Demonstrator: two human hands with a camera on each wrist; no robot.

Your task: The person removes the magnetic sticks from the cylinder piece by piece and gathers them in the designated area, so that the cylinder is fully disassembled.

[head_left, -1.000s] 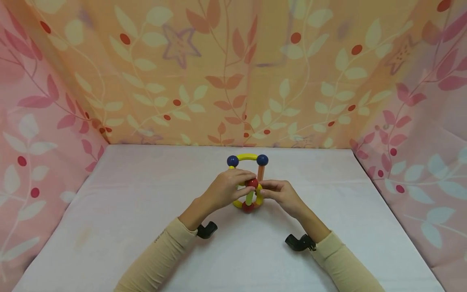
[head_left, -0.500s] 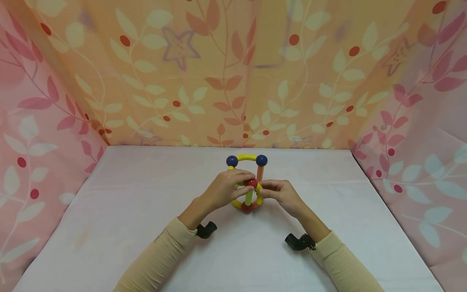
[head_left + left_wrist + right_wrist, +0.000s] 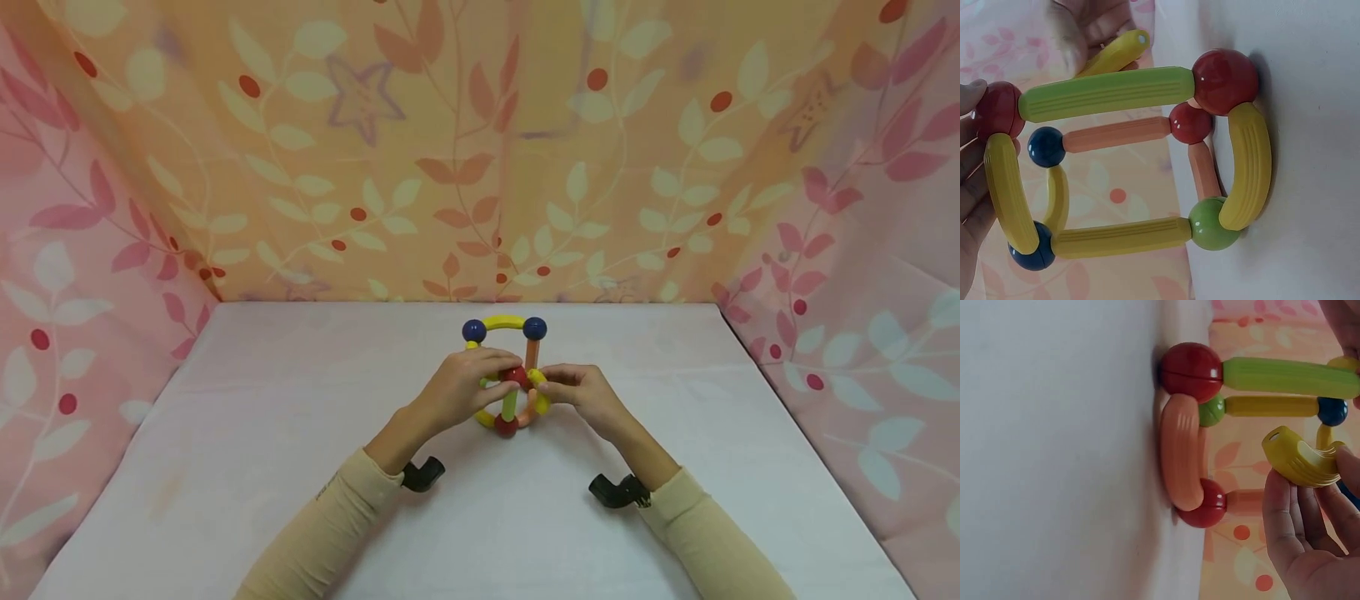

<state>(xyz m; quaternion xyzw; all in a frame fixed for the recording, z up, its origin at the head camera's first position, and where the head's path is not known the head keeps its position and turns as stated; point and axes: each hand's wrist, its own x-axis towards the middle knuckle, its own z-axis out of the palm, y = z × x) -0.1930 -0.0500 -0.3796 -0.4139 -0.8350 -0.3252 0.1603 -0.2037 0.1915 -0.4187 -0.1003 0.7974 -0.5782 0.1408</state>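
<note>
Closest to us, the ball-and-rod frame [image 3: 509, 406] stands upright on the bench [image 3: 300, 358], its lower red ball [image 3: 506, 427] seated and the green rod [image 3: 1107, 94] rising from it. Up top, the left hand [image 3: 461, 385] has the upper red ball [image 3: 999, 112] between thumb and fingers; any twist there, I reckon, could pop that joint loose. Just beside it, the right hand [image 3: 588, 400] pinches a curved yellow piece [image 3: 1304, 462], one end free; whether it touches the ball, I can't tell. Bring it in crooked and it might slip, or nudge the whole corner over. Further back, a blue ball [image 3: 535, 329] tops the orange rod [image 3: 532, 354], ungripped: a hard shove could topple that side.
</note>
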